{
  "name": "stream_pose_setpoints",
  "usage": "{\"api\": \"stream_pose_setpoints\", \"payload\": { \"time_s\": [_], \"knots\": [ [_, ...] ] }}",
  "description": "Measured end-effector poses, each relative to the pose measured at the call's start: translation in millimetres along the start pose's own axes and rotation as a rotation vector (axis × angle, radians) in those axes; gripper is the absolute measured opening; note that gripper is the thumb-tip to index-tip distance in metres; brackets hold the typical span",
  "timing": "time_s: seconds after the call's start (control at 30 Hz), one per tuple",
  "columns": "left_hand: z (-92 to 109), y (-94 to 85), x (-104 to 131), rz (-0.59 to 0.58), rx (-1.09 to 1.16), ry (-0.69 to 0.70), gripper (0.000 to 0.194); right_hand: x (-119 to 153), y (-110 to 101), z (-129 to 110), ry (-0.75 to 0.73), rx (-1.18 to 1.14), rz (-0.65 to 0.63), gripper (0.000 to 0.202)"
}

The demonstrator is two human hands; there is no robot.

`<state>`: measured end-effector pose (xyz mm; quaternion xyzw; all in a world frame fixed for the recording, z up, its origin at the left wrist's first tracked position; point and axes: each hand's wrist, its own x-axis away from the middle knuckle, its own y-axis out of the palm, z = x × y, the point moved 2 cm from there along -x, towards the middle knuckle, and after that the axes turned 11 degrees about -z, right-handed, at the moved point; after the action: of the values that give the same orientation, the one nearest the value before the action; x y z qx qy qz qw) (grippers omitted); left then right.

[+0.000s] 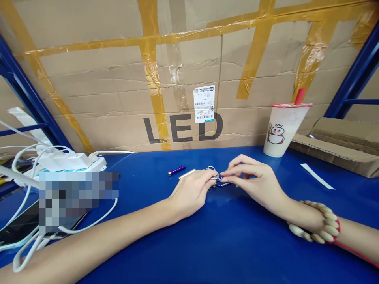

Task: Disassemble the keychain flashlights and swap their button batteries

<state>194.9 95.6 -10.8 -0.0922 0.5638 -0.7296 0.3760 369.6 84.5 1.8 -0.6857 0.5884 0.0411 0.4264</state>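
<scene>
Near the middle of the blue table (225,244), my left hand (192,189) pinches a small silver metal piece (216,178) between thumb and fingers. My right hand (254,177), with a beaded bracelet at the wrist, has its thumb and index fingertip pressed together at the right end of that piece; whatever they grip is too small to name. A silver tube (187,174) lies just behind my left hand, partly covered by it. Further left rests a purple tube (177,170) with a silver end. Thin metal rings or wires show behind the fingertips.
A white power strip (71,161) with cables and a phone (20,223) lie at the left. A drink cup (284,130) with a red straw, a white strip (317,176) and an open cardboard box (340,146) are at the right. A large carton (118,94) stands behind.
</scene>
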Motion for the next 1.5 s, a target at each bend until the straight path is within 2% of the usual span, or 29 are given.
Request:
{"api": "stream_pose_setpoints", "payload": {
  "time_s": [0.13,0.4,0.6,1.2,1.5],
  "knots": [
    [1.8,-1.8,-0.1,-0.046,-0.002,0.028,0.024,-1.3,0.3,1.7,0.041,-0.043,-0.021,0.029],
    [1.4,-2.2,-0.8,-0.097,0.003,0.053,0.02,-0.9,2.5,9.6,0.047,-0.076,-0.064,0.015],
    [0.3,-2.4,-0.2,-0.118,0.013,0.044,0.018,-2.1,5.4,12.5,0.113,-0.164,-0.134,0.017],
    [-1.4,-1.6,1.7,-0.029,0.039,0.045,0.012,-1.6,11.2,13.5,0.461,-0.381,-0.298,0.028],
    [0.3,-1.5,1.2,-0.038,0.074,0.022,0.02,-1.8,10.7,16.6,0.479,-0.392,-0.331,0.033]
  ]
}}
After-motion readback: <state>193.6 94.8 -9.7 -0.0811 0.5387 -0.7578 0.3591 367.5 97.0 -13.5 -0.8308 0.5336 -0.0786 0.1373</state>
